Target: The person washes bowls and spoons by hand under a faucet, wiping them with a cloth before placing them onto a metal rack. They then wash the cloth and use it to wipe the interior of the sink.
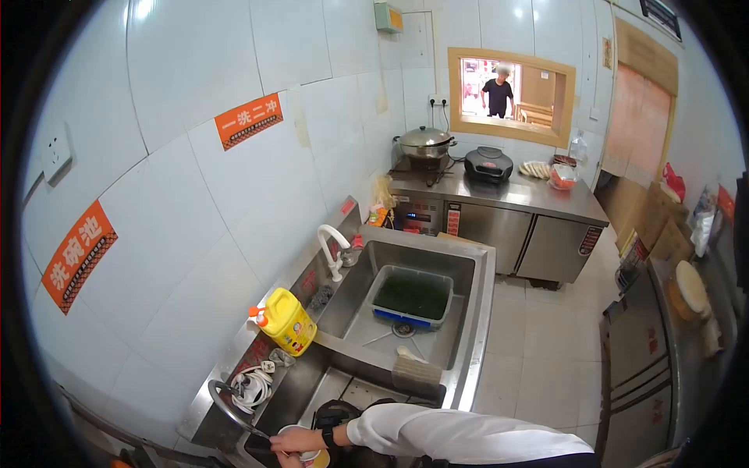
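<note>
At the bottom edge, my right hand [293, 441] reaches from a white sleeve with a black wristband and lies across a pale bowl [318, 458] with yellow on it. Its fingers are curled, and what they hold is hidden. Just below, my left hand [288, 460] grips the side of the bowl and is mostly cut off by the frame. Both are under the tip of a curved metal faucet [226, 402], over the near sink basin [300, 382]. Dark items [335, 413] lie in that basin beside my right hand.
A yellow detergent jug [289, 324] stands on the sink ledge by a coiled white hose [251, 388]. The far basin [359, 300] holds a plastic tub of dark green contents [412, 295]. Beyond are a lidded pot [425, 143] and black electric griddle [489, 164]. A person [498, 93] stands behind the window.
</note>
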`<control>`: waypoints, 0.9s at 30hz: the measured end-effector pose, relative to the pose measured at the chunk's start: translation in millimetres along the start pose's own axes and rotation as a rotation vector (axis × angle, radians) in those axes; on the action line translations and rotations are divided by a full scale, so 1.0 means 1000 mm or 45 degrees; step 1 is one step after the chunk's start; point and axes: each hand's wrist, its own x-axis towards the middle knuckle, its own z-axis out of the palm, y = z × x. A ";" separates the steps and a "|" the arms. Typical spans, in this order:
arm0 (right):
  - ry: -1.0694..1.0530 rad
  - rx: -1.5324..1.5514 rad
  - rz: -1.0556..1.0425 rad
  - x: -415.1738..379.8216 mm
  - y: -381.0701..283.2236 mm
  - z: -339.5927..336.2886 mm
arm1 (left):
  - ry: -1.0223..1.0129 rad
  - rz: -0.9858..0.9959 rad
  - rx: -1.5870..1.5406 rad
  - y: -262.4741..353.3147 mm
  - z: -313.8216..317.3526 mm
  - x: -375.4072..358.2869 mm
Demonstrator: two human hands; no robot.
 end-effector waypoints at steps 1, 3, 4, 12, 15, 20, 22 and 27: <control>0.079 -0.025 0.093 0.004 0.003 0.000 | 0.073 0.090 0.080 -0.006 0.002 0.004; 0.160 -0.154 0.204 0.000 0.012 -0.003 | 0.354 0.350 0.338 -0.025 0.007 0.016; 0.326 0.089 0.573 -0.003 0.013 0.000 | 0.642 0.439 0.380 -0.013 0.015 0.004; 0.211 2.263 1.352 -0.020 0.012 0.067 | 0.848 0.759 0.598 0.024 0.036 -0.014; 0.008 1.646 1.233 -0.015 0.021 0.044 | 0.593 0.445 0.173 -0.017 0.005 -0.009; 0.230 0.183 0.083 0.001 -0.002 0.002 | -0.057 -0.169 -0.120 0.001 -0.004 -0.007; 0.187 0.076 0.085 0.003 -0.002 -0.002 | 0.118 0.276 0.102 0.012 0.006 -0.004; 0.222 0.512 0.905 -0.013 0.022 0.024 | 0.530 0.325 0.428 -0.009 0.014 -0.012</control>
